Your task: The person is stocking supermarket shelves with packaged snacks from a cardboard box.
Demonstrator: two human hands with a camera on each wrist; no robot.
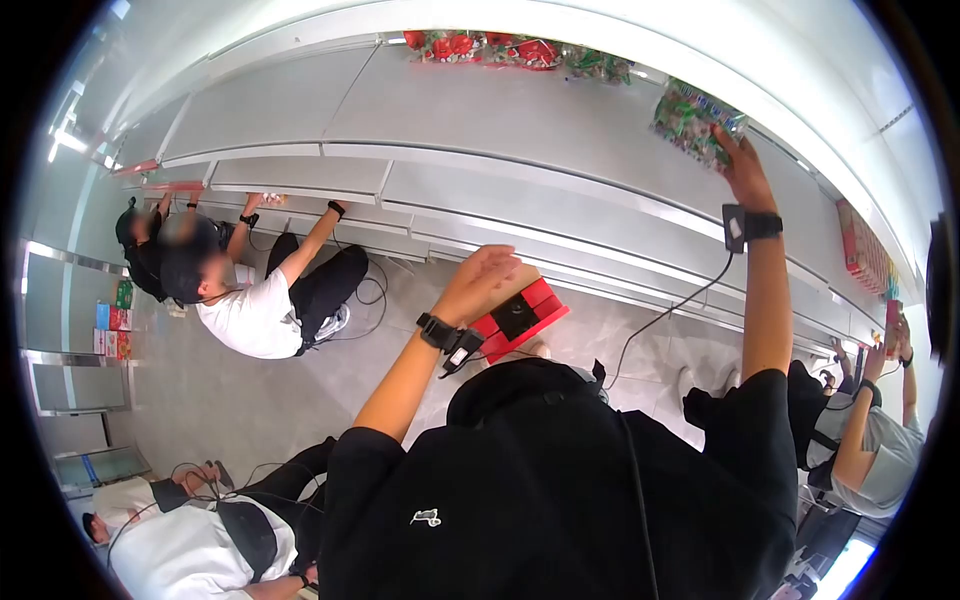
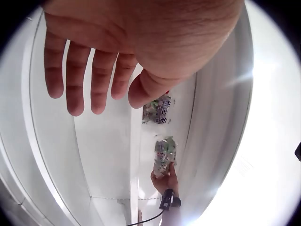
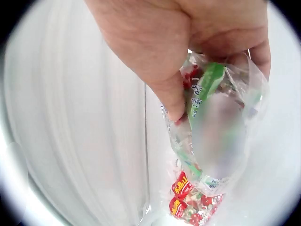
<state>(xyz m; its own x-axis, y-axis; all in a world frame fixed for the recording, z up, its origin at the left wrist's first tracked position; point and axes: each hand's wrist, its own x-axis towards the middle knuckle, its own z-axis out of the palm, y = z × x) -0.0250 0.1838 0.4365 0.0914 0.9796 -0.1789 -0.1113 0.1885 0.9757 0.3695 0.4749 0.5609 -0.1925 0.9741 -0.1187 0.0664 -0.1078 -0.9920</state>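
My right hand is raised at the upper shelf and grips a clear plastic bag of small wrapped pieces, probably candy, with green and white print. In the right wrist view the thumb presses the front of this crinkled bag, while the other fingers are mostly hidden behind it. My left hand is held out lower, in front of the shelves, holding nothing. Its fingers are spread and straight in the left wrist view. Beside the held bag, a red-printed bag lies on the shelf.
Red bags and a green bag line the upper shelf. Below my left hand is a red box. Red striped packs stand at right. People crouch at left, sit at lower left and reach at right; cables trail about.
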